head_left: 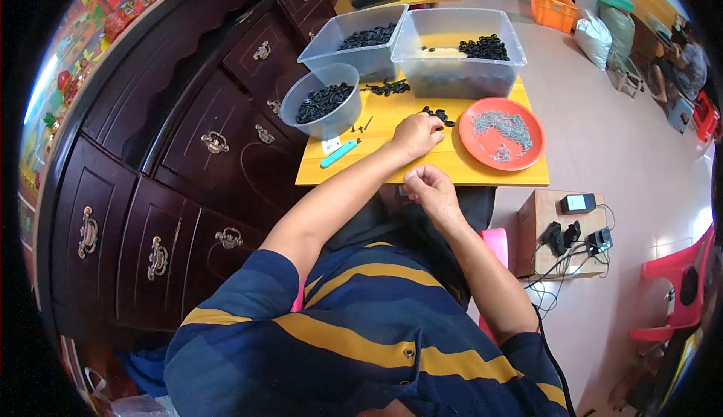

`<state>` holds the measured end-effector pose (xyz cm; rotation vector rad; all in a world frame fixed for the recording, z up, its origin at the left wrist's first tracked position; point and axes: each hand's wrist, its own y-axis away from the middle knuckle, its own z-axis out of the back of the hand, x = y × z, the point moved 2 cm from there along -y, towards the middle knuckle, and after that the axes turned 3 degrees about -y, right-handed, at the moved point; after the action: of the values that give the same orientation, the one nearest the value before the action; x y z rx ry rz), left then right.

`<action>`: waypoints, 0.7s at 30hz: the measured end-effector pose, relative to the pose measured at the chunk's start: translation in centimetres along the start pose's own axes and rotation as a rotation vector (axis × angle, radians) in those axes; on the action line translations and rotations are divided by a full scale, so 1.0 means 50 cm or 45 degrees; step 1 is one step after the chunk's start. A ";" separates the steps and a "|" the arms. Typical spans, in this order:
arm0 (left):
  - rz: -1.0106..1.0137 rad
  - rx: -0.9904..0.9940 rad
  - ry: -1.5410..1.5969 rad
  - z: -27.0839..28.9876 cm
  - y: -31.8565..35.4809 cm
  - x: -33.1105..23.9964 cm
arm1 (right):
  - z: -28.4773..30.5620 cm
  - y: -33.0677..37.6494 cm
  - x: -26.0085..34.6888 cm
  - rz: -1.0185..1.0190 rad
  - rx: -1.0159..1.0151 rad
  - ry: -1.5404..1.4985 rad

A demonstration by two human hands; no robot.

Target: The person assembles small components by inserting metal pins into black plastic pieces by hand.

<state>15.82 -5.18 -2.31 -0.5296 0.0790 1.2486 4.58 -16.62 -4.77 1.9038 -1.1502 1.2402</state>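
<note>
My left hand (416, 132) rests on the yellow table (422, 167), its fingers closed at a small heap of black ring-shaped parts (438, 116). My right hand (431, 188) hovers at the table's near edge, its fingers curled as if pinching something small; what it holds is too small to tell. An orange plate (474, 146) with a pile of small metal pieces (503, 127) lies just right of my left hand.
Two clear bins (452, 78), (339, 44) and a clear round bucket (331, 123) hold black parts. A turquoise flat tool (339, 153) lies on the table. A dark wooden cabinet (188, 146) stands left. A wooden stool with chargers (568, 229), a red chair (678, 289) and another person (685, 63) are right.
</note>
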 end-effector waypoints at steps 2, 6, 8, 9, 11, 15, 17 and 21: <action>-0.021 -0.069 -0.075 -0.010 -0.007 0.006 | -0.003 -0.002 -0.005 0.017 -0.009 0.022; -0.076 -0.056 -0.226 -0.020 -0.009 0.003 | -0.001 -0.003 0.000 0.020 -0.024 0.122; -0.081 -0.070 -0.271 -0.020 -0.002 -0.006 | -0.002 0.004 0.011 0.015 -0.016 0.058; -0.076 -0.073 -0.281 -0.018 0.002 -0.008 | -0.003 0.006 0.015 0.003 -0.012 -0.003; -0.082 -0.062 -0.272 -0.011 0.010 -0.005 | 0.001 0.002 0.014 -0.011 -0.052 -0.068; 0.164 0.026 0.336 0.006 0.046 0.012 | 0.019 -0.012 0.003 -0.022 -0.205 -0.261; 0.341 0.149 0.670 0.032 0.071 -0.017 | 0.028 -0.012 0.009 0.019 -0.322 -0.337; 0.415 0.286 1.057 0.056 0.108 -0.048 | 0.032 -0.010 0.008 0.083 -0.428 -0.379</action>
<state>9.46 -4.94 -0.86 -0.8298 1.0254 1.2374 5.77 -17.84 -5.05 1.8407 -1.4798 0.7480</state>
